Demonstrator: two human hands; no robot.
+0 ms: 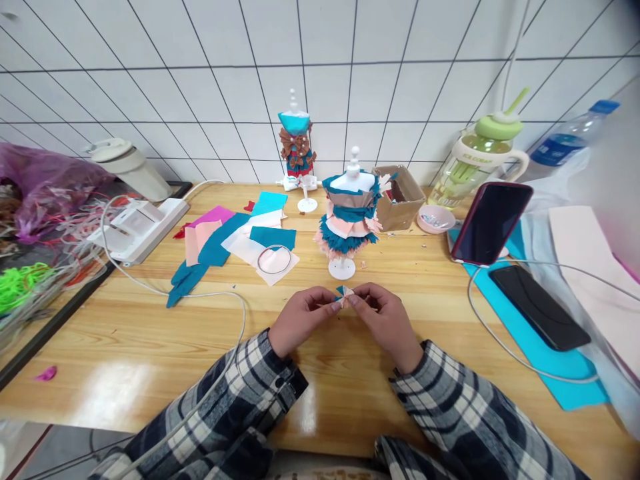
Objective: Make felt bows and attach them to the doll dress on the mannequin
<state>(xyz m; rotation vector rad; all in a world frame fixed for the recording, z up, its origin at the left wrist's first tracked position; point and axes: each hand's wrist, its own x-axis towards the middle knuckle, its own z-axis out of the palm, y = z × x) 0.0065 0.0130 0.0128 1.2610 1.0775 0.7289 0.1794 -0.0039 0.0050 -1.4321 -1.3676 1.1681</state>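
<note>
Between my hands is a small piece of teal and pale pink crepe paper (344, 293), pinched from both sides. My left hand (307, 313) has its thumb and fingers closed on the left end. On the right end, my right hand (383, 317) grips with thumb and forefinger. Just beyond my fingers stands a small white dress form (353, 180) wearing a ruffled teal and pink paper dress (349, 223). Farther back, a second dress form (295, 133) has a turquoise top and brown bows.
Paper sheets (235, 233) and a wire ring (275, 259) lie left of the dress form. A white cable (244, 313) crosses the table near my left arm. At right are a propped phone (493, 223), a flat phone (540, 307), a pink dish (436, 219) and a cardboard box (400, 200).
</note>
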